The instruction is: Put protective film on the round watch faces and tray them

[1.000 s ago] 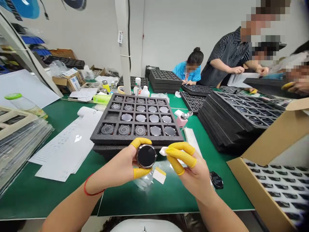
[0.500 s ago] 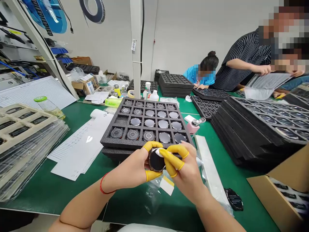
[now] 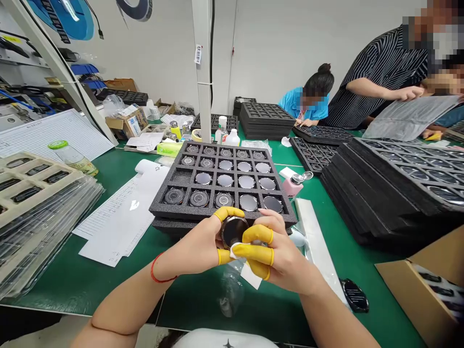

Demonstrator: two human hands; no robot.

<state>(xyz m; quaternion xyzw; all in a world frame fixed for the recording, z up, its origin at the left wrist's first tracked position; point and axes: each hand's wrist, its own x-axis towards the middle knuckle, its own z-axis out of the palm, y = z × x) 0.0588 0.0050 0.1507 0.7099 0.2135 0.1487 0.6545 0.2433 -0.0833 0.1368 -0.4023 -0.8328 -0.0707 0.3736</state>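
My left hand (image 3: 208,241), with yellow finger cots on thumb and forefinger, grips a round watch case (image 3: 234,231) by its rim, dark glass facing up. My right hand (image 3: 275,249), also in yellow cots, pinches a small white wiping cloth (image 3: 235,250) at the lower edge of the watch. Just beyond both hands is a black foam tray (image 3: 170,212) holding rows of watch cases, some with dark glass up and some with their backs up. One slot at its left side has no watch in it.
Stacked foam trays (image 3: 348,203) stand at right, by a cardboard box (image 3: 406,285). A pink pump bottle (image 3: 293,184) is beside the tray. Paper sheets (image 3: 116,227) and plastic trays (image 3: 54,227) lie left. Two co-workers (image 3: 304,104) (image 3: 380,82) are across the table.
My right hand has moved the cloth from the upper part of the watch glass down to its lower edge. My left hand keeps its hold. A co-worker's sheet has shifted right.
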